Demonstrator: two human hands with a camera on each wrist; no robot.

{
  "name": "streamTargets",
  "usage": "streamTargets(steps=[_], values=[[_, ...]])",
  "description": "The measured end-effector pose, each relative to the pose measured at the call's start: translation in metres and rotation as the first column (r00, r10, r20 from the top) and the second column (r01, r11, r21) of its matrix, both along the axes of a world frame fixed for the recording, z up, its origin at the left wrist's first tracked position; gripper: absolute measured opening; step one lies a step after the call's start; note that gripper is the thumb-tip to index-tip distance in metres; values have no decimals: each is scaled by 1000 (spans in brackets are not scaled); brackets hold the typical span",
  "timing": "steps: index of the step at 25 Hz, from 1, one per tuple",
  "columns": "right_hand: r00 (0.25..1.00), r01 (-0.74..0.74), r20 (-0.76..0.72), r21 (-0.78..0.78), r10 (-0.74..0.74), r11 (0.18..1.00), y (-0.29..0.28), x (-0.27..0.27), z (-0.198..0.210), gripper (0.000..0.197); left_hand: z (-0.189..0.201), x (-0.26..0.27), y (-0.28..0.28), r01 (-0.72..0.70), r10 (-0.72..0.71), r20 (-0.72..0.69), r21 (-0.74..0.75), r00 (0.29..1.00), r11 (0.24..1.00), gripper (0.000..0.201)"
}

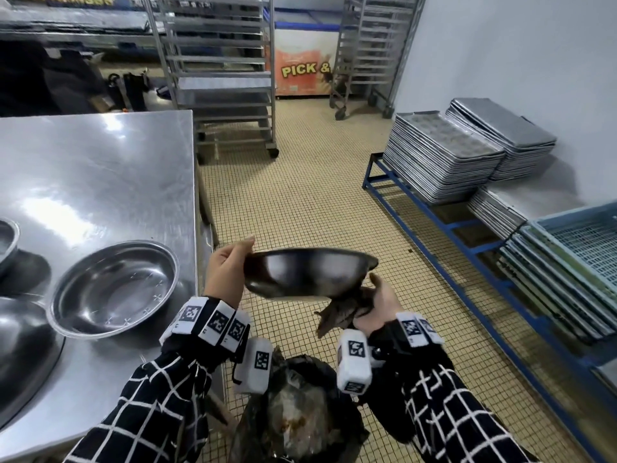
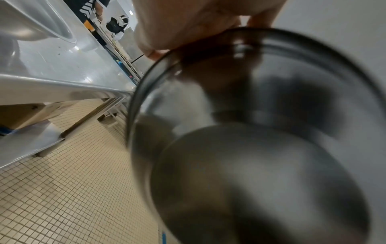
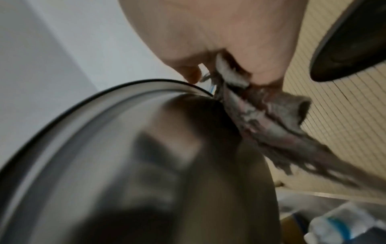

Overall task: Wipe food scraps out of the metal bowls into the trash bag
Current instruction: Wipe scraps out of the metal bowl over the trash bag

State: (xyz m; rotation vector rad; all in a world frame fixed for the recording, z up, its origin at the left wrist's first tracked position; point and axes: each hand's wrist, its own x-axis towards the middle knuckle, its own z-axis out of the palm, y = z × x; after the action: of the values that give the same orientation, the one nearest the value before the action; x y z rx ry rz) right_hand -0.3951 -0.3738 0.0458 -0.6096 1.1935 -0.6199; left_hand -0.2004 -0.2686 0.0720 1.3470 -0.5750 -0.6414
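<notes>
— Checked sleeves (image 1: 150, 406) filled the bottom of the head view; what were the hands doing past them?

— Her left hand (image 1: 225, 272) was curled over the near-left rim of a metal bowl (image 1: 309, 274), thumb on top, holding it up clear of the surface (image 1: 100, 182). The right hand (image 1: 380, 304) was closed round a grey rag (image 1: 340, 312), bunched just under the bowl's right edge and touching it.

— How did the bowl look?

— Shallow, dark and shiny on the outside, turned so its underside faced the camera; its inside could not be seen. Both wrist views showed only blurred steel.

— And where was it?

— Between the two hands, above the black trash bag (image 1: 300, 416), which stood open on the tiled floor (image 1: 300, 182) beside the surface, with scraps inside. Another bowl (image 1: 113, 289) sat upright on the surface to the left, and more bowls were cut off at the left edge.
</notes>
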Motion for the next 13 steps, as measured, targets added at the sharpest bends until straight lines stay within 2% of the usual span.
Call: streamTargets(steps=[1, 2, 4, 6, 7, 9, 11, 13], values=[[991, 48, 118, 68, -55, 997, -2, -5, 5, 43, -1, 3, 0, 41, -40, 32, -40, 999, 998, 33], [991, 4, 130, 76, -14, 997, -10, -9, 2, 52, -2, 5, 1, 82, -78, 63, -63, 995, 995, 24], [980, -194, -31, 28, 195, 981, -12, -11, 5, 56, -8, 11, -1, 81, -74, 111, -56, 991, 995, 5], [972, -201, -128, -13, 198, 980, -11, -6, 1, 46, -16, 21, -5, 9, -18, 201, 44, 979, 999, 20], [973, -138, -199, -79, 120, 987, -9, -4, 2, 38, -19, 25, -6, 18, -34, 196, 81, 980, 997, 34], [965, -16, -260, -222, -43, 975, -6, 0, 4, 17, -20, 21, -8, 149, -154, 39, 108, 987, 983, 65], [974, 99, -171, -274, -150, 957, 1, 6, 8, 3, -20, 6, -6, 282, -273, -91, 119, 958, 952, 78], [976, 170, -75, -315, -203, 934, 4, 12, 9, 6, -18, -13, -3, 409, -402, -80, 177, 912, 895, 82]])
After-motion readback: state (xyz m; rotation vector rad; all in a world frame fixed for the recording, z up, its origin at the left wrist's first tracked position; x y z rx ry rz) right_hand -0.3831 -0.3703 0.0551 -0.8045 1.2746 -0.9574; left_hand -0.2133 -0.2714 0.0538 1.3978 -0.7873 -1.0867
